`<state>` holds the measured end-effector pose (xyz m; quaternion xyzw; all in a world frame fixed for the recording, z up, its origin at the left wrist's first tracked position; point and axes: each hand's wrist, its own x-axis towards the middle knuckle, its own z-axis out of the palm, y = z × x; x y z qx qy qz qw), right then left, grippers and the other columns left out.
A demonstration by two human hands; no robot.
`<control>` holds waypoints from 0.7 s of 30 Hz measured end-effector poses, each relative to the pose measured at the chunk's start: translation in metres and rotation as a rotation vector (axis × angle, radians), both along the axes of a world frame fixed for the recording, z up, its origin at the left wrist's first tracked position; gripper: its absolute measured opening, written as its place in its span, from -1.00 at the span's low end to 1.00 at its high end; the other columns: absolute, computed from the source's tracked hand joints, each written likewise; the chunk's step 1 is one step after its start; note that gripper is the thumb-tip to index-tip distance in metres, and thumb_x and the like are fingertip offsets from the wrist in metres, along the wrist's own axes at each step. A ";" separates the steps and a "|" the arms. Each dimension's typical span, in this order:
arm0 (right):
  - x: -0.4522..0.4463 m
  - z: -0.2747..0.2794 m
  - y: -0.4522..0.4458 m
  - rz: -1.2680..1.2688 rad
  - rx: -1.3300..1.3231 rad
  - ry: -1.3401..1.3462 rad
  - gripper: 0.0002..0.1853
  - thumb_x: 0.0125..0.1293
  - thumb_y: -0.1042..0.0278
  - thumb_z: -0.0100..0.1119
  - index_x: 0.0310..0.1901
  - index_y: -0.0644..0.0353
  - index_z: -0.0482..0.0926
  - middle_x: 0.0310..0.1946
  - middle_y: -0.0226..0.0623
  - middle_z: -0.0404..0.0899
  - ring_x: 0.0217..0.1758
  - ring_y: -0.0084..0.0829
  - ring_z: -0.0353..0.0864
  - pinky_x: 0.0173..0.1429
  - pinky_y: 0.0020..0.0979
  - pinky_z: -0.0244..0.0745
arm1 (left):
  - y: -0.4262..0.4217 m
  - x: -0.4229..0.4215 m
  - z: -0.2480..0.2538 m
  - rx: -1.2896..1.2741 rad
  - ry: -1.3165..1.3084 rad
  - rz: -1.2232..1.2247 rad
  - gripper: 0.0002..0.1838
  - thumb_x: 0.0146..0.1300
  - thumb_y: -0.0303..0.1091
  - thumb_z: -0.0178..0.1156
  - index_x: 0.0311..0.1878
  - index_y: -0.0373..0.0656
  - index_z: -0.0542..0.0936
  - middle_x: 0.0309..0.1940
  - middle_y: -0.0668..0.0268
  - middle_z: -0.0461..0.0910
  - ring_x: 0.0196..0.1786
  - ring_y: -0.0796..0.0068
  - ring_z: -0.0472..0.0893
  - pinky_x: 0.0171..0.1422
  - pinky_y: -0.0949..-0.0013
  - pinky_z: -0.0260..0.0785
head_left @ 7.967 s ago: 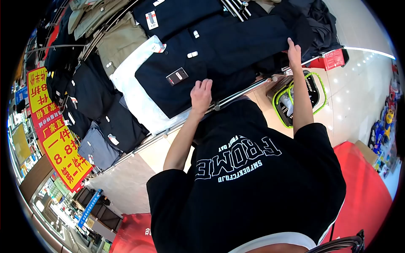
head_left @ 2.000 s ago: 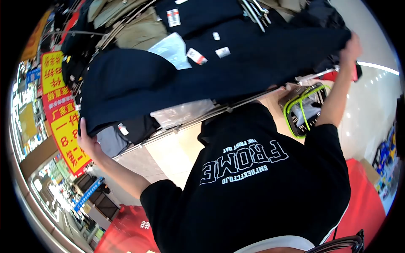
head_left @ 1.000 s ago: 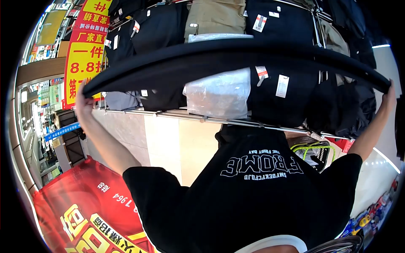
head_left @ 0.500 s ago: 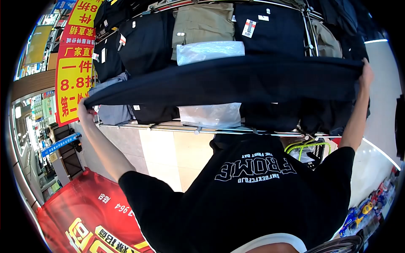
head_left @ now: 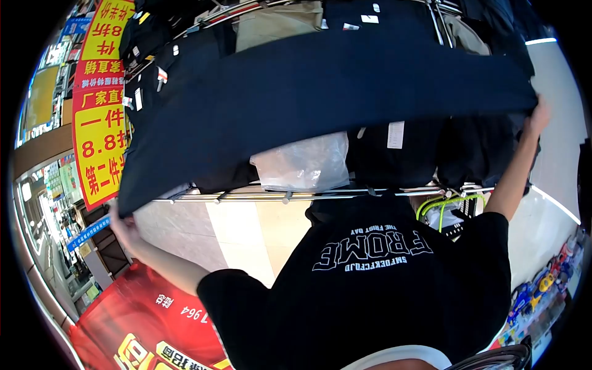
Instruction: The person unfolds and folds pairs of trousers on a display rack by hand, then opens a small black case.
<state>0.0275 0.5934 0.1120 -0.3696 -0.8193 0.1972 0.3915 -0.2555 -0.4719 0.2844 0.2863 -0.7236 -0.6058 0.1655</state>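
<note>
Dark navy trousers [head_left: 320, 92], folded lengthwise, stretch across the view between my two hands. My left hand [head_left: 125, 230] grips the left end, low and in front of the rack's edge; its fingers are partly hidden by the cloth. At the far right, my right hand [head_left: 538, 117] is closed on the other end, higher up. Under the cloth lies a clear plastic bag [head_left: 302, 163] on the rack, its upper part covered. Folded black clothes [head_left: 401, 166] sit beside the bag, one with a white tag [head_left: 395, 135].
A metal rack [head_left: 287, 197] holds folded garments, including an olive pair [head_left: 277, 24] at the back. Red and yellow sale signs [head_left: 98, 148] hang at left. Below right stands a green-rimmed basket [head_left: 450, 206]. A red printed banner [head_left: 160, 308] is at lower left.
The trousers have spread wider and billow upward in the middle, covering more of the rack. My left hand has moved down; my right hand has dropped slightly.
</note>
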 end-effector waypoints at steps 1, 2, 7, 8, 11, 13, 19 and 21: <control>0.013 -0.010 -0.033 -0.042 -0.261 0.131 -0.72 0.17 0.30 0.22 -0.20 0.37 0.60 -0.22 -0.16 0.61 -0.11 -0.33 0.55 0.06 -0.34 0.41 | -0.011 0.019 -0.038 0.016 -0.058 -0.109 -0.76 0.18 -0.22 0.27 -0.17 -0.14 0.61 -0.39 0.45 0.62 -0.57 0.79 0.43 -0.59 0.71 0.11; 0.022 -0.014 -0.076 -0.085 -0.518 0.269 -0.72 0.18 0.29 0.20 -0.21 0.37 0.60 -0.22 -0.16 0.62 -0.11 -0.34 0.54 0.06 -0.35 0.39 | -0.009 0.037 -0.084 0.001 -0.126 -0.100 -0.77 0.18 -0.19 0.27 -0.18 -0.11 0.62 -0.37 0.46 0.63 -0.57 0.78 0.42 -0.60 0.69 0.11; 0.149 -0.148 -0.118 -0.232 -0.863 0.058 -0.80 0.17 0.29 0.24 -0.30 0.27 0.62 -0.34 -0.36 0.59 -0.27 -0.48 0.54 -0.15 -0.47 0.41 | 0.027 0.124 -0.274 0.093 -0.679 -0.200 -0.76 0.17 -0.04 0.30 -0.34 0.02 0.57 -0.53 0.54 0.44 -0.57 0.74 0.33 -0.55 0.62 0.17; 0.160 -0.149 -0.132 -0.287 -1.009 0.073 -0.84 0.17 0.31 0.26 -0.32 0.22 0.62 -0.37 -0.42 0.58 -0.32 -0.54 0.54 -0.23 -0.53 0.41 | 0.036 0.136 -0.290 0.109 -0.727 -0.169 -0.75 0.16 -0.03 0.32 -0.34 0.03 0.56 -0.53 0.54 0.43 -0.54 0.72 0.36 -0.53 0.61 0.19; 0.151 -0.126 -0.146 -0.292 -1.019 0.124 -0.89 0.18 0.27 0.26 -0.36 0.09 0.59 -0.59 -0.60 0.40 -0.65 -0.69 0.25 -0.53 -0.62 0.14 | 0.047 0.140 -0.300 0.091 -0.717 -0.183 -0.74 0.13 -0.09 0.35 -0.31 -0.01 0.54 -0.50 0.53 0.44 -0.49 0.70 0.41 -0.52 0.60 0.22; 0.128 -0.098 -0.165 -0.226 -0.992 0.203 -0.91 0.19 0.30 0.27 -0.40 0.06 0.57 -0.61 -0.63 0.36 -0.69 -0.71 0.19 -0.56 -0.61 0.08 | 0.065 0.133 -0.285 -0.034 -0.764 -0.247 -0.73 0.13 -0.09 0.36 -0.33 -0.03 0.54 -0.52 0.53 0.43 -0.50 0.71 0.40 -0.53 0.60 0.21; 0.103 -0.092 -0.115 -0.097 -0.828 0.308 -0.92 0.16 0.46 0.25 -0.46 0.17 0.58 -0.56 -0.55 0.47 -0.47 -0.68 0.39 -0.33 -0.61 0.27 | 0.065 0.120 -0.287 -0.120 -0.743 -0.420 -0.61 0.12 -0.09 0.38 -0.17 -0.20 0.57 -0.54 0.48 0.41 -0.62 0.70 0.31 -0.59 0.59 0.16; 0.087 -0.082 -0.090 -0.046 -0.626 0.353 -0.89 0.15 0.47 0.24 -0.52 0.20 0.58 -0.56 -0.51 0.48 -0.42 -0.65 0.44 -0.25 -0.56 0.32 | 0.056 0.107 -0.276 -0.161 -0.533 -0.247 -0.53 0.11 -0.08 0.38 -0.10 -0.31 0.58 -0.59 0.47 0.41 -0.63 0.68 0.28 -0.58 0.57 0.14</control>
